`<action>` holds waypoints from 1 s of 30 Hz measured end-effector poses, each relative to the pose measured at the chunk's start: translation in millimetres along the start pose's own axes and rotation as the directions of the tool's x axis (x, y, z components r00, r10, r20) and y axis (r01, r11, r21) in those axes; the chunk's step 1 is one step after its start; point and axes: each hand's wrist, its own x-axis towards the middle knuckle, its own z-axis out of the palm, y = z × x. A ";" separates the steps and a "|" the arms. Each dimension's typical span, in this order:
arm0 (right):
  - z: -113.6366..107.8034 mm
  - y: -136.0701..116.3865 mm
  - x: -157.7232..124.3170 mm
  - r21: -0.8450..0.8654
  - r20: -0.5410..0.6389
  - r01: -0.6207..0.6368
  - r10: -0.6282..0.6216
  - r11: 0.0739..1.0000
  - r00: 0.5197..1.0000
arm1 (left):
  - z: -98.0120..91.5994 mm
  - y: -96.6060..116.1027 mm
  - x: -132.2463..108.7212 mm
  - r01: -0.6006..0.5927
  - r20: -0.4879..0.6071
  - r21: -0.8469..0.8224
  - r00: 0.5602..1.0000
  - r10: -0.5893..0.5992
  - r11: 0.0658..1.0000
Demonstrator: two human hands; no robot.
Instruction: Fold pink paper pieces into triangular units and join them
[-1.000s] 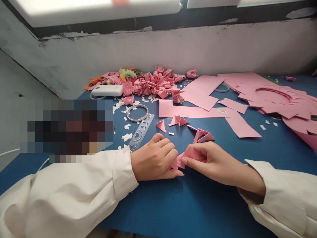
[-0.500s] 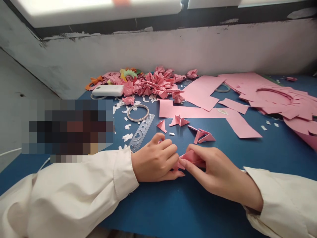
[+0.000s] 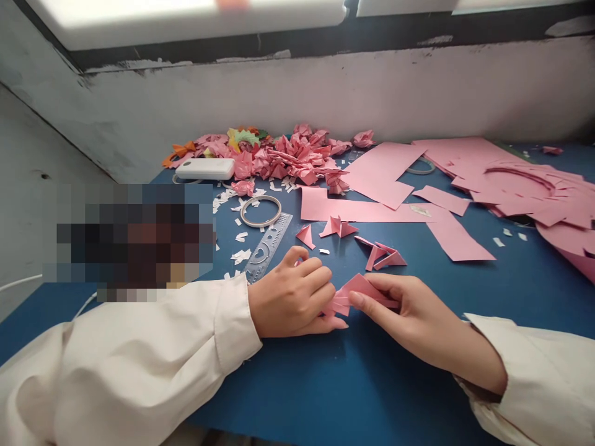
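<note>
Between my hands is a piece of folded pink paper [image 3: 341, 300], held just over the blue table. My left hand [image 3: 297, 294] is closed round its left end, with the fingers curled so that most of that end is hidden. At the other end, my right hand [image 3: 400, 310] pinches the paper between thumb and fingers. Just beyond lie several small folded pink pieces: a pointed one [image 3: 305, 236], a winged one [image 3: 338, 227] and an angular one [image 3: 382, 253]. A clear ruler [image 3: 268, 248] rests beyond my left hand.
A roll of tape [image 3: 261, 212] and white paper scraps [image 3: 240, 255] lie past the ruler. Crumpled pink paper flowers [image 3: 297, 155] pile against the wall beside a white device [image 3: 204, 168]. Pink sheets [image 3: 381, 170] spread at the back right. A blurred-out patch [image 3: 134, 241] covers the left.
My right hand has slid slightly to the right, so more of the folded paper shows between the hands. My left hand stays nearly in place.
</note>
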 end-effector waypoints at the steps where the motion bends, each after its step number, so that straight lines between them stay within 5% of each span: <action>1: 0.8 0.0 -0.2 0.005 -0.005 -0.003 0.003 1.000 1.000 | 0.0 0.2 0.2 0.005 -0.003 0.003 1.000 -0.005 1.000; 30: 7.8 -6.7 1.4 0.268 0.037 -0.083 0.076 0.960 0.996 | -5.1 11.3 3.9 0.063 -0.008 0.010 0.998 -0.063 0.998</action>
